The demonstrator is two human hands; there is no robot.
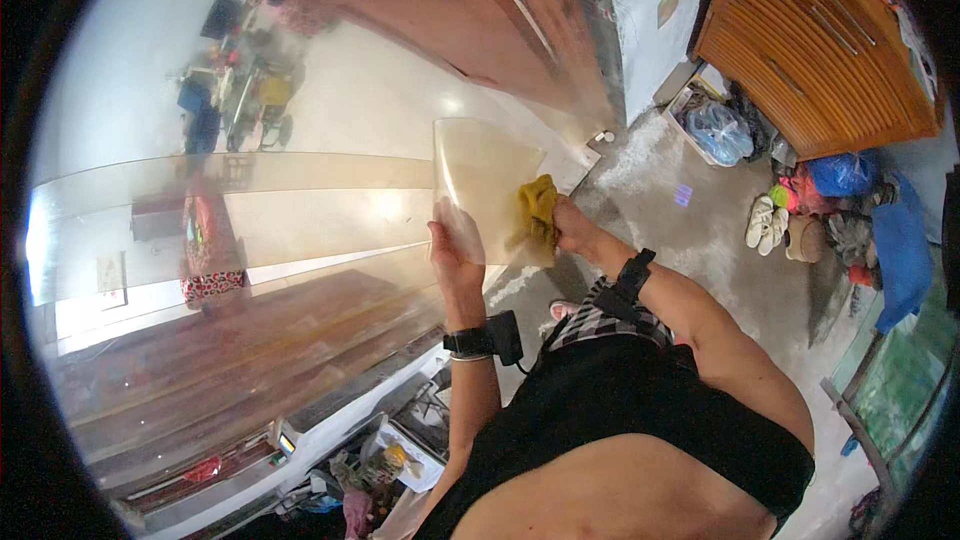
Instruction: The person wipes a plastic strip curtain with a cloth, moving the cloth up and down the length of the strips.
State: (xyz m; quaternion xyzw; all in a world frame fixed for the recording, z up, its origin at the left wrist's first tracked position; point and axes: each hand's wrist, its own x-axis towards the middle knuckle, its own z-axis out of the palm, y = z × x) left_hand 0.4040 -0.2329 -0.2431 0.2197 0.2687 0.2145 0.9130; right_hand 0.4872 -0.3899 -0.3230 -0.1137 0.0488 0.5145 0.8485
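A clear, slightly yellowish flexible plastic sheet (480, 157) is lifted and curved in front of me. My left hand (459, 244) holds its near left edge, with the fingers partly seen through the plastic. On the sheet's right side, my right hand (576, 226) grips a bunched mustard-yellow cloth (538, 202) that lies against the plastic. Some of the cloth shows through the sheet. More glossy, see-through sheeting (337, 169) stretches to the left over a broad pale surface and mirrors parts of the room. Black straps are on both my wrists.
Slatted wooden cabinet doors (810, 52) stand at upper right. Below them on the concrete floor are a box (694, 127) of plastic bags, white shoes (766, 225) and a blue bag (844, 172). A cluttered tray (427, 457) lies at lower left of my body.
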